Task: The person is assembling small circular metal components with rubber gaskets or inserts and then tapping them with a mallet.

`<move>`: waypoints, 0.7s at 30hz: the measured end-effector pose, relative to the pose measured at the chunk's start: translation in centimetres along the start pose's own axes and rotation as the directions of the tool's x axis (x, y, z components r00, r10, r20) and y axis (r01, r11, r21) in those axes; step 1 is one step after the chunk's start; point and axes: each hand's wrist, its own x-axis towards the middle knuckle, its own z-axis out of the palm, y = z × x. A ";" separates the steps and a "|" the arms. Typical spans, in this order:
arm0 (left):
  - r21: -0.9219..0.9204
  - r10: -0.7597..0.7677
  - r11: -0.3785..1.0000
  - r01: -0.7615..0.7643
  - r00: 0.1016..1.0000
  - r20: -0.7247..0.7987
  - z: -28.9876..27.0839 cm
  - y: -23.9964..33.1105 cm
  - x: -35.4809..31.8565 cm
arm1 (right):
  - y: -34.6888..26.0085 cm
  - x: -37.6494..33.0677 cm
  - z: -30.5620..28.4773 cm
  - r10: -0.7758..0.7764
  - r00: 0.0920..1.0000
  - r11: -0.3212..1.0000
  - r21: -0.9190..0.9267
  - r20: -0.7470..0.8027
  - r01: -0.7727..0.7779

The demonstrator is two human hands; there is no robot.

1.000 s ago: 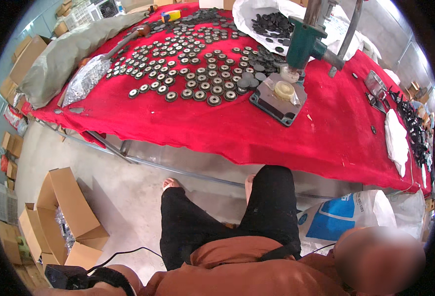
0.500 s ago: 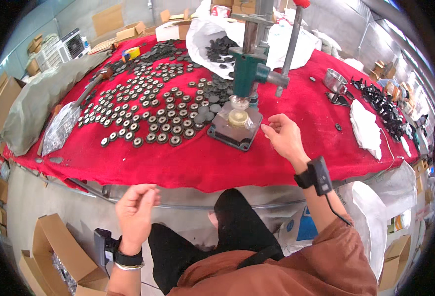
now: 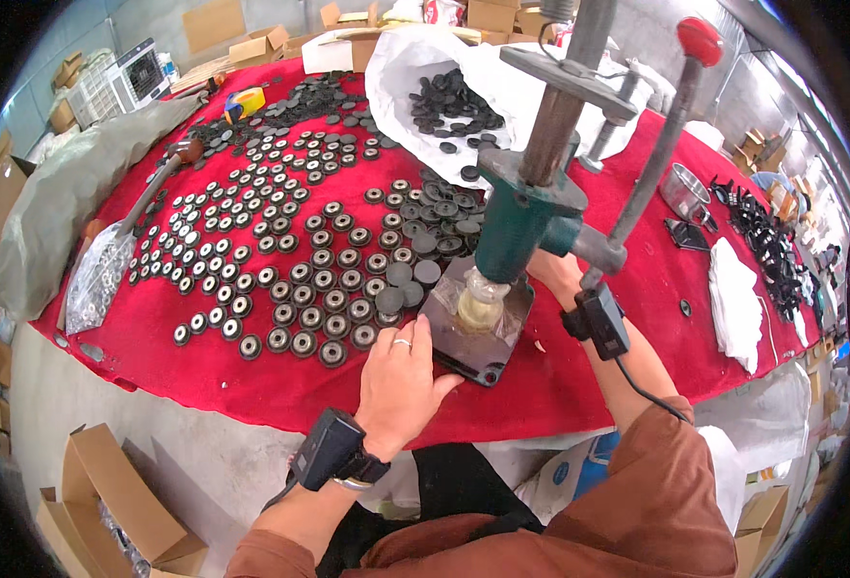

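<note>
A green hand press stands on the red-covered table, with a pale yellowish round die under its ram and clear plastic film around the die. My left hand lies against the near-left edge of the press's metal base plate, its fingers stretched and thumb apart. My right hand reaches behind the right side of the press, where its fingers are hidden. Several black wheels with metal bearing centres spread left of the press. Dark plain discs lie beside the base.
A lever with a red knob rises at the press's right. Behind stands an open white sack of black discs. At right are a metal cup, black parts and a white cloth. A plastic bag of rings lies left.
My left hand has come up from above my lap to the press base. My right hand has moved from beside the press to behind it. The press appears larger and nearer.
</note>
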 end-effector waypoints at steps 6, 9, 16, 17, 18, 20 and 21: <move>0.024 0.074 0.997 -0.072 0.991 -0.110 0.7 0.6 0.7 | 0.6 -0.1 -0.9 0.027 0.992 0.988 0.149 0.121 -0.045; 0.031 0.079 0.997 -0.076 0.987 -0.142 1.6 1.6 1.1 | 1.9 -1.2 -2.1 0.057 0.981 0.981 0.171 0.186 -0.089; 0.064 0.013 0.998 -0.004 0.989 -0.148 3.2 4.5 2.1 | 4.2 -1.8 -3.1 0.087 0.969 0.962 0.232 0.231 -0.141; 0.067 0.010 0.998 0.000 0.989 -0.145 3.4 4.8 2.4 | 4.2 -1.3 -3.1 0.093 0.967 0.962 0.228 0.238 -0.149; 0.069 0.002 0.998 0.008 0.990 -0.144 3.6 5.3 2.7 | 4.4 -1.5 -3.3 0.087 0.969 0.958 0.247 0.233 -0.146; 0.051 0.006 0.999 0.002 0.989 -0.148 4.4 6.8 3.7 | 5.2 -1.3 -4.2 0.107 0.969 0.960 0.229 0.225 -0.159; 0.032 0.017 0.999 -0.013 0.992 -0.126 4.8 7.8 4.4 | 5.8 -1.2 -5.2 0.126 0.968 0.960 0.219 0.215 -0.174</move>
